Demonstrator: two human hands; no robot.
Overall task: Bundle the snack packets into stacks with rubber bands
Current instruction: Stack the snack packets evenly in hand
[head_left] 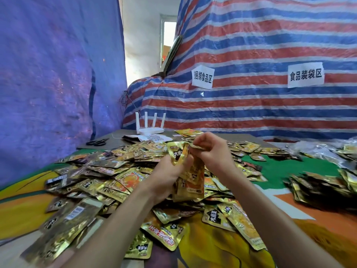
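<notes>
Gripping a small upright stack of gold foil snack packets (pixel 193 182) just above the table, the person's left hand (pixel 168 173) curls its fingers round the stack's lower left side. The right hand (pixel 210 151) pinches the upper edges with bent fingers. The front packet bows outward at its top. No rubber band can be made out; it may be hidden or too thin to see.

The stack hangs over a broad loose heap of gold foil packets (pixel 108 171) spread on the colourful printed tablecloth (pixel 212 248). A darker pile of packets (pixel 318 188) lies well apart at the right. A pair of black scissors (pixel 97 142) and a white four-antenna router (pixel 149 130) sit near the far edge.

The step looks like squaring the stack for banding. To do it well, the left hand should probably clamp firmly at the middle while the right flattens the bowed packet and evens the tops. Slippery foil would likely fan out under a slack grip.
</notes>
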